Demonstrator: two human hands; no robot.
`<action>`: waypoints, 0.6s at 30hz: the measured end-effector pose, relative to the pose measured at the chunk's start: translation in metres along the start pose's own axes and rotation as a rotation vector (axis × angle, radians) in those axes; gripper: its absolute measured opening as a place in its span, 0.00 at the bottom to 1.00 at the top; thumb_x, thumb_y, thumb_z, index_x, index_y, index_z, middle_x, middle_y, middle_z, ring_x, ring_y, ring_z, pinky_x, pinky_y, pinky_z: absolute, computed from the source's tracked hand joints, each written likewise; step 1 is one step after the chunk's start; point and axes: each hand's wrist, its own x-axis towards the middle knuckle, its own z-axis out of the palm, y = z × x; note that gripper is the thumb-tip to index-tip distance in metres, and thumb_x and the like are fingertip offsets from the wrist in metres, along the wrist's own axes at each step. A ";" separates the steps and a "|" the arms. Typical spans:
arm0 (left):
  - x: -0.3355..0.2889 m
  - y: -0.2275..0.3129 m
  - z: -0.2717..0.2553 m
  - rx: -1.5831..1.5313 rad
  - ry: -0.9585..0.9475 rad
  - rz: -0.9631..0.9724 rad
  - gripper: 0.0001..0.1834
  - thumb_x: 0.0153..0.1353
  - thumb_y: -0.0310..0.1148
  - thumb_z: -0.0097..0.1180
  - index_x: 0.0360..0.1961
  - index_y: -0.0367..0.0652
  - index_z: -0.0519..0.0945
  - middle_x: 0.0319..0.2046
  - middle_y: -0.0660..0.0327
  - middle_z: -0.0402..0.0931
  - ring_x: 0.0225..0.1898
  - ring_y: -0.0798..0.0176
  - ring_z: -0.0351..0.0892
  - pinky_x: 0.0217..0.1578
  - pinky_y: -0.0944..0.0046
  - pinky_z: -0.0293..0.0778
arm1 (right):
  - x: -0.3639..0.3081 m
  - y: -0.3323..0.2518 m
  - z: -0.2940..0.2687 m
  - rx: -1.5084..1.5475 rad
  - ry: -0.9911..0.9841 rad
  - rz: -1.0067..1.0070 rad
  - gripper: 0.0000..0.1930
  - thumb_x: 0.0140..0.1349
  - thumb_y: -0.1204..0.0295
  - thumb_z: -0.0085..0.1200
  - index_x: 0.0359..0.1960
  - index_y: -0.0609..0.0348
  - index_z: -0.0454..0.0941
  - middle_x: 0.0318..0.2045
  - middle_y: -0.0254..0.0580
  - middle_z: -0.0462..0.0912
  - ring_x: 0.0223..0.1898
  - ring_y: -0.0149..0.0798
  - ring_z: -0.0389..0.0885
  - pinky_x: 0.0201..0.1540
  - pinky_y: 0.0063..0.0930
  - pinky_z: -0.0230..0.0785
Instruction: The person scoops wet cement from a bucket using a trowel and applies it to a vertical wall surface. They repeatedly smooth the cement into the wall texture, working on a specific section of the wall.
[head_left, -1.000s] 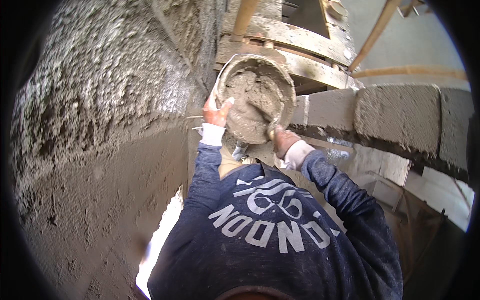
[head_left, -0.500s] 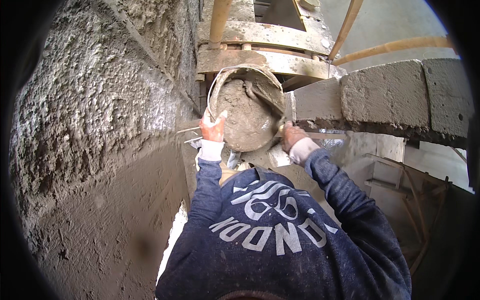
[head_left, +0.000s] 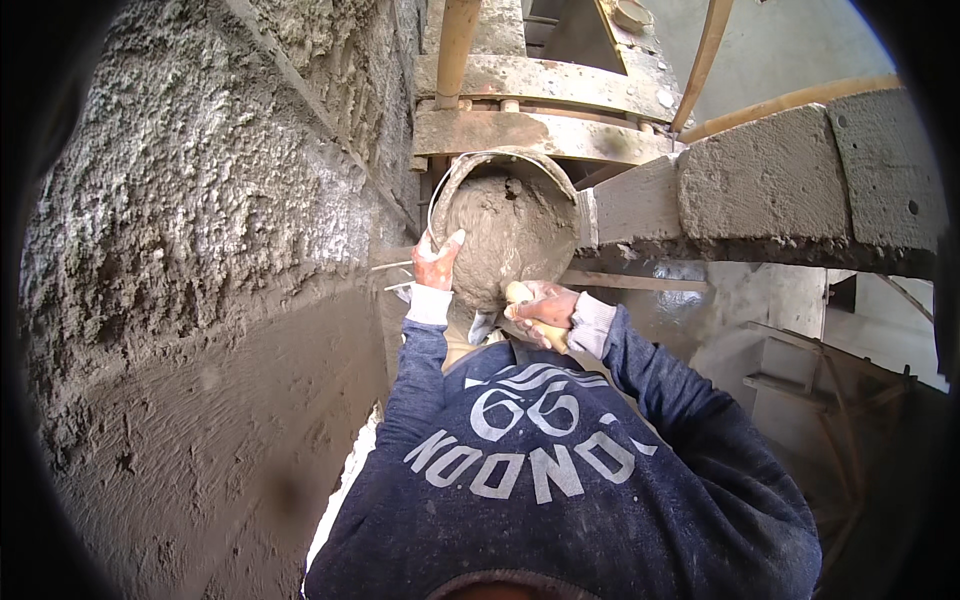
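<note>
A bucket point(head_left: 552, 165) caked with cement stands in front of me, holding wet grey mortar point(head_left: 510, 235). Its wire handle curves along the far left of the rim. My left hand point(head_left: 436, 263) grips the rim on the near left side, fingers closed over the edge. At the near right of the bucket, my right hand point(head_left: 543, 308) is wrapped around the pale wooden handle of a trowel point(head_left: 551, 336). The trowel's blade cannot be made out against the mortar and behind my fingers.
On the left rises a wall point(head_left: 200, 200), rough above and smoother below. Wooden planks point(head_left: 540, 90) and poles point(head_left: 704, 65) lie beyond the bucket. To the right runs a row of grey blocks point(head_left: 765, 175), with a lower level beneath. Two thin rods point(head_left: 393, 265) stick out near my left hand.
My right hand has moved left and toward me with the trowel, from the bucket's right edge to its near side. The mortar's surface has been stirred. My left hand keeps hold of the rim.
</note>
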 end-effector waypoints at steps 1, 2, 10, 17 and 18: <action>0.001 -0.004 0.000 -0.023 0.001 0.000 0.15 0.56 0.32 0.60 0.42 0.35 0.78 0.36 0.53 0.80 0.37 0.59 0.78 0.44 0.63 0.70 | -0.010 -0.011 0.007 -0.167 0.108 -0.021 0.11 0.56 0.71 0.59 0.34 0.58 0.69 0.16 0.33 0.71 0.11 0.29 0.68 0.12 0.26 0.64; 0.003 -0.008 -0.002 -0.044 0.006 -0.002 0.16 0.56 0.33 0.60 0.42 0.34 0.78 0.36 0.53 0.80 0.37 0.59 0.78 0.44 0.64 0.70 | -0.024 -0.027 0.014 -0.334 0.217 -0.044 0.11 0.55 0.70 0.59 0.35 0.59 0.69 0.17 0.35 0.72 0.13 0.31 0.70 0.15 0.28 0.66; 0.009 -0.001 -0.010 -0.033 -0.027 0.003 0.18 0.56 0.37 0.60 0.43 0.33 0.77 0.37 0.55 0.80 0.38 0.61 0.77 0.45 0.65 0.69 | -0.060 -0.042 -0.023 -1.426 0.819 -0.039 0.19 0.51 0.65 0.57 0.41 0.64 0.71 0.34 0.60 0.79 0.39 0.55 0.80 0.41 0.43 0.72; 0.004 0.005 0.002 -0.353 0.006 -0.409 0.24 0.49 0.32 0.68 0.47 0.36 0.76 0.37 0.62 0.77 0.36 0.67 0.74 0.42 0.69 0.70 | -0.018 -0.060 -0.030 -1.642 0.783 -0.482 0.08 0.45 0.73 0.54 0.28 0.64 0.76 0.28 0.53 0.79 0.35 0.46 0.81 0.37 0.37 0.74; 0.003 0.004 0.001 -0.393 -0.012 -0.396 0.24 0.50 0.33 0.68 0.46 0.36 0.75 0.36 0.62 0.77 0.34 0.68 0.74 0.39 0.69 0.71 | -0.010 -0.080 -0.011 -1.625 0.728 -0.262 0.09 0.41 0.71 0.57 0.26 0.62 0.80 0.26 0.53 0.81 0.32 0.48 0.83 0.33 0.37 0.76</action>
